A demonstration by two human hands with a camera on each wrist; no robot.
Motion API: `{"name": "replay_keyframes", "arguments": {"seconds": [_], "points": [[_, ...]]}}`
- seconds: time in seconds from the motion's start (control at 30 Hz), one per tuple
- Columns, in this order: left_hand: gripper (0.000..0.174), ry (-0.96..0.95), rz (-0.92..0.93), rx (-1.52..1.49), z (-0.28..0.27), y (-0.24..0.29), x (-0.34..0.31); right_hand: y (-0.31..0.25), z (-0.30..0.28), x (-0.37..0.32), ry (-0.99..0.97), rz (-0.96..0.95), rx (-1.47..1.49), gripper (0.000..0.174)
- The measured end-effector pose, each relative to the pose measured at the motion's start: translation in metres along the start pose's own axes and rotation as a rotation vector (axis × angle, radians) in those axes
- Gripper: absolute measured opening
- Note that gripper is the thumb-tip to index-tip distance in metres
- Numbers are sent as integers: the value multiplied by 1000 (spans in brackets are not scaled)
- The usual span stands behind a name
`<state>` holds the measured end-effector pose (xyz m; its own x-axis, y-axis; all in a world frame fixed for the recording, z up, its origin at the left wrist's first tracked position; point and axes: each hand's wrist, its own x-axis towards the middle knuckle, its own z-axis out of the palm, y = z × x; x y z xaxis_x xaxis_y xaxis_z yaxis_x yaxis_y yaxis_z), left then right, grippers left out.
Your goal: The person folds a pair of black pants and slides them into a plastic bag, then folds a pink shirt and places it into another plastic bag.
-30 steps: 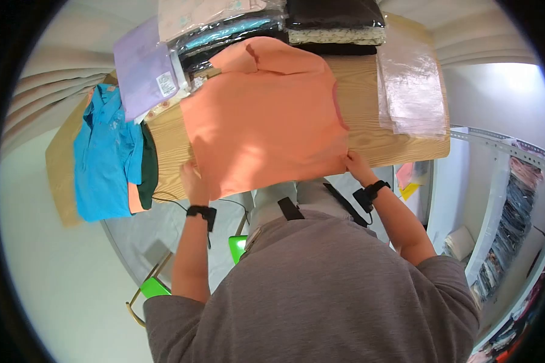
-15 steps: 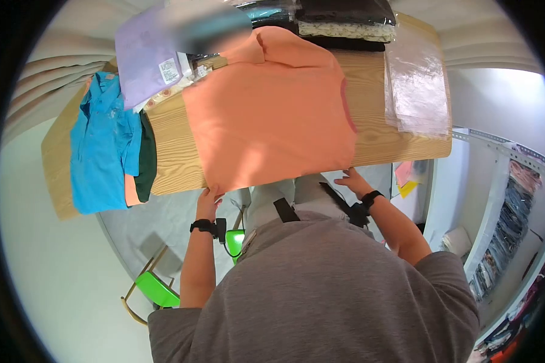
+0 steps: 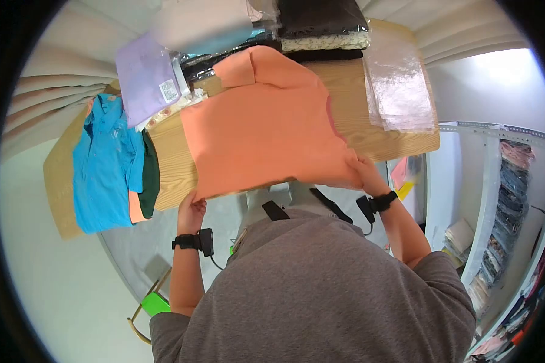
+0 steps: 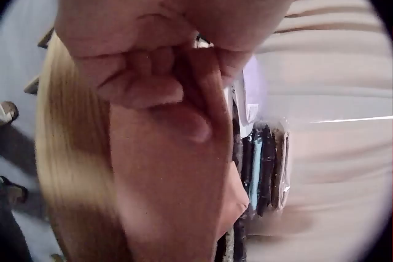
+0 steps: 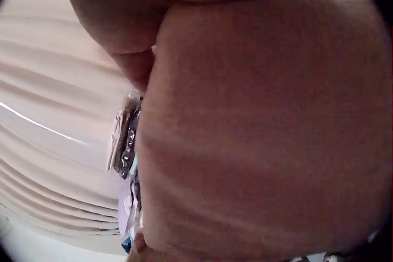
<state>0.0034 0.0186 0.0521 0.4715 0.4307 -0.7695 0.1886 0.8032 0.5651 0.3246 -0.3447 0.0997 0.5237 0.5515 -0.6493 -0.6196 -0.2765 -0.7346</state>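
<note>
An orange shirt (image 3: 257, 130) lies over the wooden table, one sleeve folded toward the far side and a pinkish-red trimmed edge on its right. My left hand (image 3: 192, 212) pinches its near left corner at the table's front edge. In the left wrist view the fingers of that hand (image 4: 141, 47) are curled around the cloth (image 4: 172, 194). At the near right corner my right hand (image 3: 371, 175) grips the shirt, and the hem there is raised past the table edge. Cloth (image 5: 264, 127) hides most of the right fingers in the right wrist view.
Left of the shirt lie a blue shirt (image 3: 106, 163) and a dark green garment (image 3: 150, 175). Bagged clothes (image 3: 324, 24) and a purple package (image 3: 145, 81) are stacked at the back. Clear plastic bags (image 3: 399, 85) lie on the right, and a green chair (image 3: 155, 304) stands below.
Half a second ago my right hand was off the hem with its fingers spread; now it grips the right corner and has raised it. My left hand has shifted slightly left with its corner.
</note>
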Motion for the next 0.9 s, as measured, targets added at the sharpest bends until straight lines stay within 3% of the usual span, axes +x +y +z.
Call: {"name": "replay_keyframes", "arguments": {"seconds": [0.1, 0.17, 0.23, 0.27, 0.3, 0.37, 0.43, 0.5, 0.57, 0.6, 0.73, 0.8, 0.83, 0.9], "points": [[19, -6, -11, -145, 8, 8, 30, -12, 9, 40, 84, 5, 75, 37], [21, -12, -5, -195, 15, 6, 57, 14, -4, 92, 57, -40, 76, 38], [30, 58, 41, -229, 23, 4, 82, 33, -10, 135, 99, -98, 85, 39], [41, 58, -76, -243, 27, 8, 87, 37, -10, 145, 140, -147, 92, 39], [41, 55, -73, -241, 29, 7, 87, 34, -7, 143, 140, -151, 94, 39], [47, 112, -21, -177, 33, 3, 90, 21, 2, 131, 321, -142, -277, 38], [43, 98, -5, -124, 27, -1, 88, 23, 0, 106, 365, -211, -307, 35], [39, 24, 122, -4, 28, -7, 78, 32, -1, 79, 411, -272, -343, 33], [36, 27, 131, 92, 36, -11, 64, 41, -5, 57, 247, -76, -353, 36], [34, 31, 149, 191, 43, -12, 57, 48, -7, 55, 87, -141, -372, 30], [31, -59, 99, 399, 75, -14, 32, 63, 1, 62, 21, -31, -574, 30], [34, -246, 81, 718, 96, -14, 25, 37, 21, 54, -159, 51, -485, 29], [34, -248, 81, 721, 104, -17, 23, 21, 34, 47, -157, 50, -483, 29], [44, -526, 121, 746, 123, -26, 21, -4, 56, 39, -308, 69, -44, 28]]}}
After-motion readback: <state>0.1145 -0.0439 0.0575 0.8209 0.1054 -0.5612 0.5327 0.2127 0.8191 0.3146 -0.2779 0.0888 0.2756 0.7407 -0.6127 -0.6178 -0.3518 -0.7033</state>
